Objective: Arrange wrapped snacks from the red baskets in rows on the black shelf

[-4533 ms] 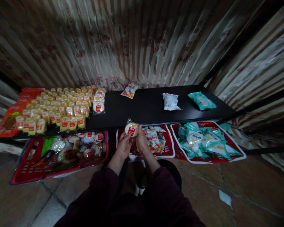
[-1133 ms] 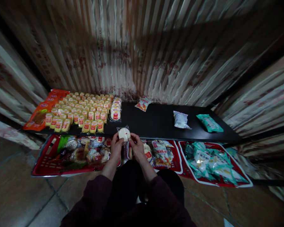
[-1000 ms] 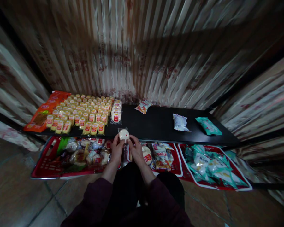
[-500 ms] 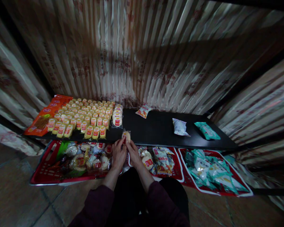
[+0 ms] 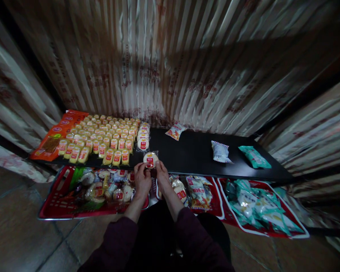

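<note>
Between my two hands is a round white cake in a clear wrapper with a red label [image 5: 150, 160], face up at the shelf's front edge. My left hand [image 5: 142, 180] grips its lower left side, and my right hand [image 5: 162, 176] pinches its right side. Just behind it, a row of similar round wrapped cakes [image 5: 143, 144] runs toward the back of the black shelf [image 5: 184, 156]. Left of that row stand many small yellow wrapped cakes [image 5: 108, 156] in close rows.
An orange packet [image 5: 52, 139] lies at the shelf's left end. Farther right are a red-and-white snack bag [image 5: 175, 130], a silvery bag [image 5: 221, 152] and a teal bag [image 5: 254, 156]. Below, red baskets [image 5: 52, 202] hold mixed packets, and a white-rimmed basket [image 5: 300, 235] holds teal bags.
The round cake has turned from tilted to face up, with its label showing. Both hands have spread to its two sides. The view has shifted slightly.
</note>
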